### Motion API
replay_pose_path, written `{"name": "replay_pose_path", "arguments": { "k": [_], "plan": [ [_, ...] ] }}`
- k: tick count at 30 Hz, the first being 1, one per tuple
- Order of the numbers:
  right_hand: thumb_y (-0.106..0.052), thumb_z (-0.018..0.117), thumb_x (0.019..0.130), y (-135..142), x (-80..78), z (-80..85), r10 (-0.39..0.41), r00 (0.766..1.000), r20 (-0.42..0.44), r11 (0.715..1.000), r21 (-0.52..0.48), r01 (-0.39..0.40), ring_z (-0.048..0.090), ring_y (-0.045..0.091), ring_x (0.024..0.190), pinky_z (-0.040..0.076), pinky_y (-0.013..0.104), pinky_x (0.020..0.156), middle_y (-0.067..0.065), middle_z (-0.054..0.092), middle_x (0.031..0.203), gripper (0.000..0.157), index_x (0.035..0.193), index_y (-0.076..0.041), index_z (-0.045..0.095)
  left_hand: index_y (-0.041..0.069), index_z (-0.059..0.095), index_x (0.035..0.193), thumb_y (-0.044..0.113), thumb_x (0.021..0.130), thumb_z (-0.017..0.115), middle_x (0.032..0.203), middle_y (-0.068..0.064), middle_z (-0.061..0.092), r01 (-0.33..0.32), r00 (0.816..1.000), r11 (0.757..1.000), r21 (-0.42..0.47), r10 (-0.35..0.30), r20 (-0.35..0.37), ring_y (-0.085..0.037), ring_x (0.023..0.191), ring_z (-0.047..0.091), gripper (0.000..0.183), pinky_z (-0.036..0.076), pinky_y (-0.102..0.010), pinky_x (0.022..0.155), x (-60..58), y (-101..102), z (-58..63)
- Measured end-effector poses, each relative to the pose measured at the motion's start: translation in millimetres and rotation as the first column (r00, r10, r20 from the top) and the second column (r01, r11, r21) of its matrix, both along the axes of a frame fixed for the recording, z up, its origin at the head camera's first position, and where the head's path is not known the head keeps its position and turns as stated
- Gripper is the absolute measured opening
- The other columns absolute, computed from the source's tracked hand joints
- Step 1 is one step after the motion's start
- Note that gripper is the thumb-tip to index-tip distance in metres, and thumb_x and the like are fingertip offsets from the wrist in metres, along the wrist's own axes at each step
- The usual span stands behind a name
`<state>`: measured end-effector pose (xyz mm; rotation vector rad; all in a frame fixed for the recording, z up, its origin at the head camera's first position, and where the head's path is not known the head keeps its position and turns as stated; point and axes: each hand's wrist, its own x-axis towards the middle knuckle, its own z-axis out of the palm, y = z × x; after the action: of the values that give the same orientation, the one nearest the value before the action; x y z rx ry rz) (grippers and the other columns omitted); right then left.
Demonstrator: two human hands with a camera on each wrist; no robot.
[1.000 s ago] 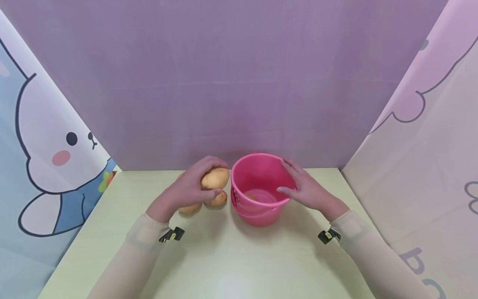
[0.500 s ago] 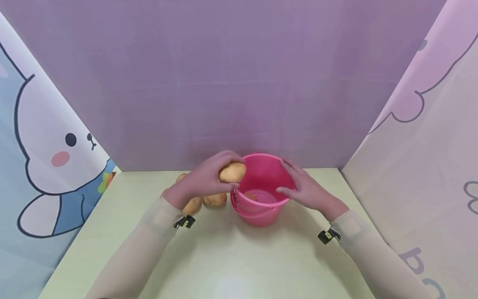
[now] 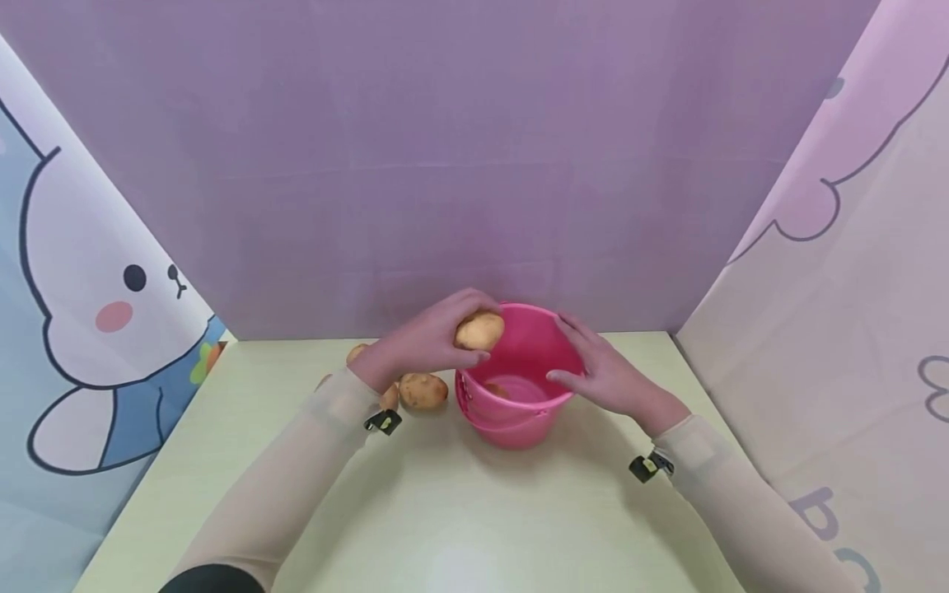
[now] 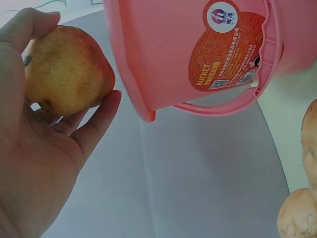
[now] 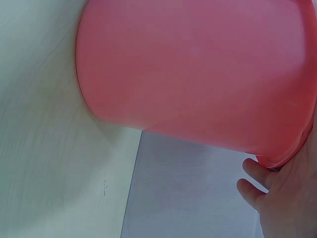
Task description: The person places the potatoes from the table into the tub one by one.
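My left hand [image 3: 437,338] grips a yellow-brown potato [image 3: 480,331] at the left side of a pink bucket's rim. In the left wrist view the potato [image 4: 69,69] sits between thumb and fingers, with the bucket [image 4: 158,54] beside it. That bucket [image 3: 515,430] stands upright on the table, its handle hanging at the front. My right hand [image 3: 615,375] holds the bucket's right rim, thumb over the inside. Two fingers [image 5: 255,193] show outside the rim in the right wrist view. Something tan [image 3: 497,390] lies at the bottom inside the bucket.
More potatoes lie on the table left of the bucket, one [image 3: 423,392] close to it and others partly hidden by the left wrist. A purple cloth wall [image 3: 474,165] rises behind the table [image 3: 460,519], and printed panels stand at both sides.
My left hand has carried the potato right and slightly up, from above the other potatoes to the bucket's rim. The right hand has stayed on the bucket.
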<state>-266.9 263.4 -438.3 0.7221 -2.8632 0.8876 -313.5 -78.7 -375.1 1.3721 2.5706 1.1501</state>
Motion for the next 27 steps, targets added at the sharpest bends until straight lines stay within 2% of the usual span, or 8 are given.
{"name": "replay_pose_path", "arguments": {
  "k": [6, 13, 27],
  "plan": [
    [-0.062, 0.076, 0.098, -2, -0.9, 0.4, -0.001, 1.0, 0.007, 1.0, -0.005, 0.001, 0.033, 0.042, 0.16, 0.059, 0.061, 0.105, 0.008, 0.021, 0.182, 0.106, 0.178, -0.017, 0.023, 0.015, 0.062, 0.148, 0.021, 0.093, 0.088, 0.145, 0.006, 0.057, -0.003, 1.0, 0.998, -0.058, 0.003, 0.002, -0.015, 0.119, 0.061, 0.062, 0.061, -0.036, 0.095, -5.6, 8, -1.5],
    [-0.062, 0.075, 0.098, -3, -1.6, 0.5, 0.009, 1.0, -0.005, 1.0, -0.017, -0.009, 0.035, 0.042, 0.159, 0.059, 0.061, 0.105, 0.007, 0.021, 0.182, 0.105, 0.178, -0.017, 0.023, 0.011, 0.062, 0.149, 0.023, 0.093, 0.088, 0.143, 0.003, 0.057, -0.015, 1.0, 0.993, -0.118, 0.015, -0.002, -0.015, 0.118, 0.062, 0.063, 0.06, -0.035, 0.096, -10.8, 17, -5.5],
    [-0.062, 0.075, 0.099, -5, -2.1, -0.1, 0.013, 1.0, -0.002, 1.0, -0.026, -0.013, 0.037, 0.041, 0.158, 0.059, 0.059, 0.105, 0.007, 0.023, 0.181, 0.104, 0.178, -0.018, 0.023, 0.014, 0.061, 0.151, 0.025, 0.094, 0.089, 0.143, 0.003, 0.057, -0.035, 0.999, 0.983, -0.179, 0.037, 0.007, -0.014, 0.117, 0.062, 0.064, 0.06, -0.033, 0.094, -23.7, 27, -11.7]
  ]
}}
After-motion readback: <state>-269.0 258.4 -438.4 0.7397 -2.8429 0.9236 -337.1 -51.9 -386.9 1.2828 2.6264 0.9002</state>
